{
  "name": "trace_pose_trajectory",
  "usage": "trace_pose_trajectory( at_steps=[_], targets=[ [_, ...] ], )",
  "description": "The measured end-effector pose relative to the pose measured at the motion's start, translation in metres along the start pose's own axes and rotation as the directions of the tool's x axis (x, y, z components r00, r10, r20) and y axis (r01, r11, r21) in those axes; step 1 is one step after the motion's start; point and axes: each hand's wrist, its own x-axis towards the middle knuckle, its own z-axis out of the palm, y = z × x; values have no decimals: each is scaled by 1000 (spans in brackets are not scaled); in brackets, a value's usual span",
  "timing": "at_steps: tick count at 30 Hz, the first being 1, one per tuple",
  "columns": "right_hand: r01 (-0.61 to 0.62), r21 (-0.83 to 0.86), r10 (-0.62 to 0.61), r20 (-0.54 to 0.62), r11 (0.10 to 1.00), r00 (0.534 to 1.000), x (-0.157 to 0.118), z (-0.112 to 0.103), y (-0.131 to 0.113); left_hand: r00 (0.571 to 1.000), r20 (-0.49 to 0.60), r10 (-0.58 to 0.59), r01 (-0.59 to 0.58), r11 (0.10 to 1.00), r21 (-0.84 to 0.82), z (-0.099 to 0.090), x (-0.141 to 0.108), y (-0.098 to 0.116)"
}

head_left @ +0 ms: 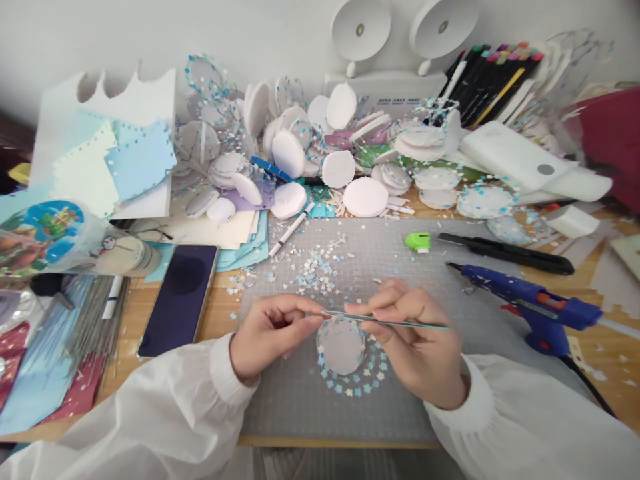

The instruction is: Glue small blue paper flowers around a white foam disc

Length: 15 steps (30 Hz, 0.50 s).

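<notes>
Teal tweezers-like tool [427, 325] is grasped by right hand [423, 343], its tip pinched by left hand [267, 337], above white round disc [345, 350] at near centre. Some far piled white discs [366, 197] are star-trimmed; this one, partly ringed by blue-and-white star strand [368, 388], looks unfinished. Grey gridded mat [310, 417] is cluttered by loose pastel stars [320, 270]; blue glue gun is parked right.

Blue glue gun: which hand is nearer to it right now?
The right. The right hand is just to the left of the blue glue gun, apart from it; the left hand is farther left, beyond the right hand.
</notes>
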Motion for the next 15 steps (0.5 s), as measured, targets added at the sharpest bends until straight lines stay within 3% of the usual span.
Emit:
trace_pose_trajectory(
  at_steps=[8, 15],
  targets=[
    [28, -19, -27, 23, 999, 999, 0, 1, -2, 999, -18, -30, 30, 999, -20, 0, 1, -1],
    [12, 24, -13, 44, 1000, 999, -1, 0, -1, 1000, -3, 16, -16, 1000, -25, 1, 1, 0]
  ],
)
